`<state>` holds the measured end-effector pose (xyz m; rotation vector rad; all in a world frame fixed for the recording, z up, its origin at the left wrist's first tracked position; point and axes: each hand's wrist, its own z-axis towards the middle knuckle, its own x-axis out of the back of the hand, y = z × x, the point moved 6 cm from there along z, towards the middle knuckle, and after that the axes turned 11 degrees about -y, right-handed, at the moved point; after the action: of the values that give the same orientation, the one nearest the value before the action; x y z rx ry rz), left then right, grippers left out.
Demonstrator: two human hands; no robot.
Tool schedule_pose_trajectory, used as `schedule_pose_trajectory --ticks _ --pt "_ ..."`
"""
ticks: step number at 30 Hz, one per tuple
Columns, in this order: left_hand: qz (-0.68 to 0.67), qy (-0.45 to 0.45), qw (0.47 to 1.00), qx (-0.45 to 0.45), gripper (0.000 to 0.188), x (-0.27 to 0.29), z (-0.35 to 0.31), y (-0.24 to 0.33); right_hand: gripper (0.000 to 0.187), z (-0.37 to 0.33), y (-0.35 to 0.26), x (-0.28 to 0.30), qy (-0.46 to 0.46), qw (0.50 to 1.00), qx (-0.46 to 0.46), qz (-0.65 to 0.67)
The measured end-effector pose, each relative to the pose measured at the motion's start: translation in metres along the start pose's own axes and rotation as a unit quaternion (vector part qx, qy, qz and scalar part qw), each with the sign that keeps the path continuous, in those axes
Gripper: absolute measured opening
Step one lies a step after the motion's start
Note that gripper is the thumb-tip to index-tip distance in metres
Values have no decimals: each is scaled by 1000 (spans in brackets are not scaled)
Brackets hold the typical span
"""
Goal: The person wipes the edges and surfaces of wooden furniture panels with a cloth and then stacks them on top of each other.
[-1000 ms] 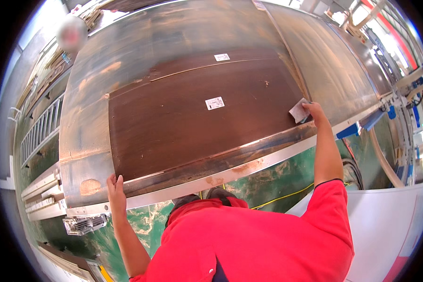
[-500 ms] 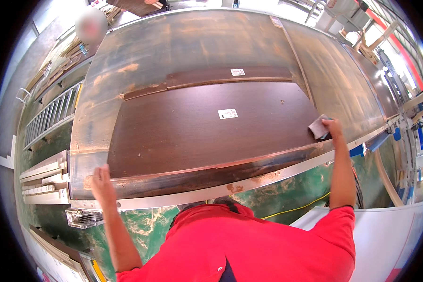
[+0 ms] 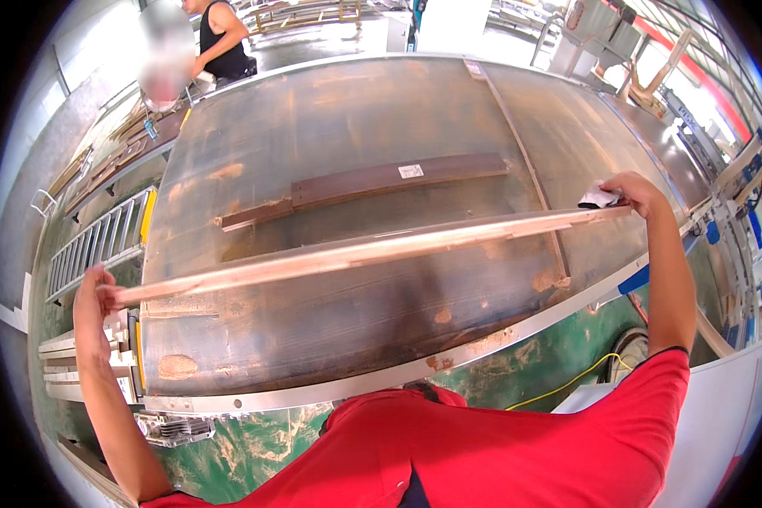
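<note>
Panel (image 3: 372, 251) raised, edge-on, between left hand (image 3: 99, 294) and right hand (image 3: 639, 193)

the head-worn fisheye view looks down and forward from close above the red shirt (image 3: 499, 440), spanning left hand (image 3: 96, 294), right hand (image 3: 638, 195) and worktable (image 3: 372, 110).

The green floor (image 3: 525, 371) is streaked with pale dust. A big table (image 3: 372, 102) is smeared with brown. On the left, a barred rack (image 3: 102, 241) is seen. The room is brightly lit, and a red beam (image 3: 721, 95) is shown at the upper right.
</note>
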<state>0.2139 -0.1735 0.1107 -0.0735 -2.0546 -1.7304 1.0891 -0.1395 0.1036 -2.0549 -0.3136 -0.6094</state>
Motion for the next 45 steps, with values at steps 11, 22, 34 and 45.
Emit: schedule_pose_trajectory --ticks 11,22,34,45 --pt "-54 -139 976 -159 71 -1 40 16 22 53 -49 3 81 994 -69 16" --pt "-16 -35 961 -273 28 -11 122 -11 25 41 -59 32 261 897 228 275" --pt "-261 -56 915 -302 38 0 197 -50 30 -39 -74 -31 346 851 373 132" --pt "-307 -50 905 -291 31 20 210 -66 26 -22 -128 -132 305 844 366 -247"
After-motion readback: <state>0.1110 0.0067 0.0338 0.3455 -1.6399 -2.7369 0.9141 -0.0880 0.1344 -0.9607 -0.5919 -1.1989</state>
